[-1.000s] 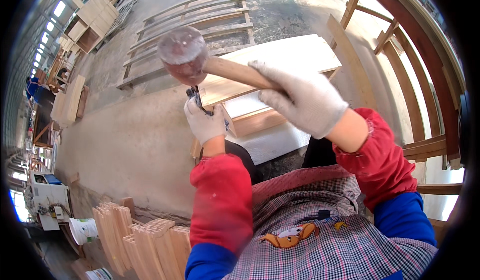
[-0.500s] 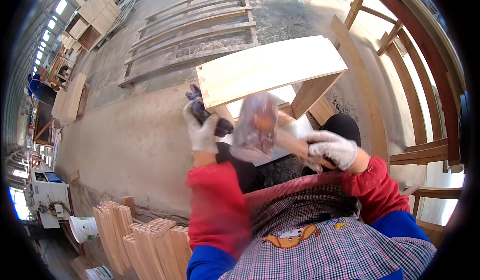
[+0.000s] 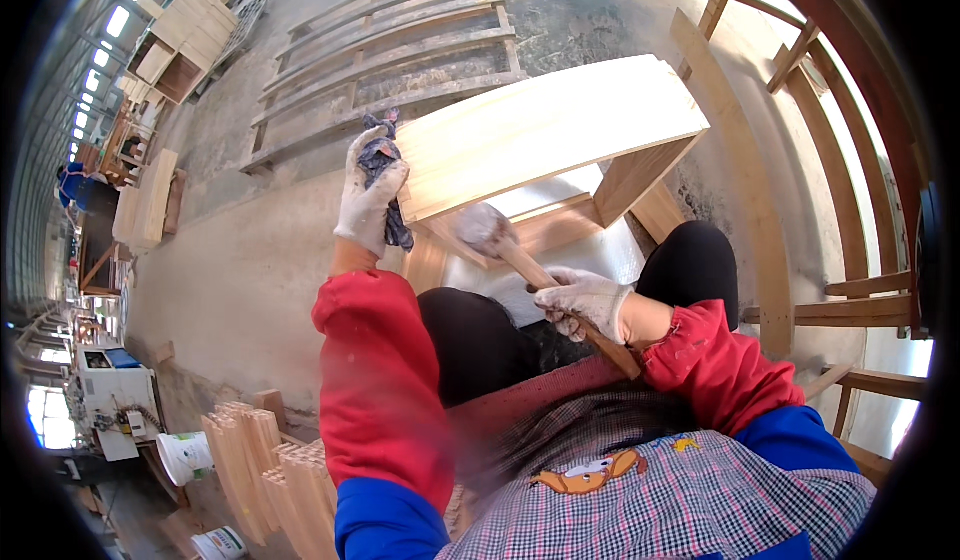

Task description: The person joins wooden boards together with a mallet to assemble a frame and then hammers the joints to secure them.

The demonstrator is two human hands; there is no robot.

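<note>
A: Your mallet (image 3: 487, 228) is low, its head just under the front edge of the board (image 3: 545, 130). The board is the top of a small wooden frame that sits in front of your knees, tilted up toward you. If you are knocking it up or home, strike square on the edge, not at a slant, or you will likely bruise the pale wood.

B: And the grip?

A: Your right hand (image 3: 585, 302) is closed round the handle about halfway along, gloved, fingers wrapped tight. I'd judge a hold nearer the end gives more swing, while this hold gives more control, which suits short taps close to your legs.

B: What about the other hand?

A: Your left hand (image 3: 368, 195) is at the board's left corner, fingers curled shut on a dark rag (image 3: 385, 175) and pressed against the wood. It steadies the piece. Keep that hand clear of the line of the mallet; at present they are near but apart.

B: Anything around you to mind?

A: Wooden slat frames (image 3: 390, 50) lie on the floor beyond the board, and a stack of short wood blocks (image 3: 265, 465) stands to your left beside a white bucket (image 3: 185, 455). More frame rails (image 3: 860, 290) lean at your right. None of it touches the piece.
</note>
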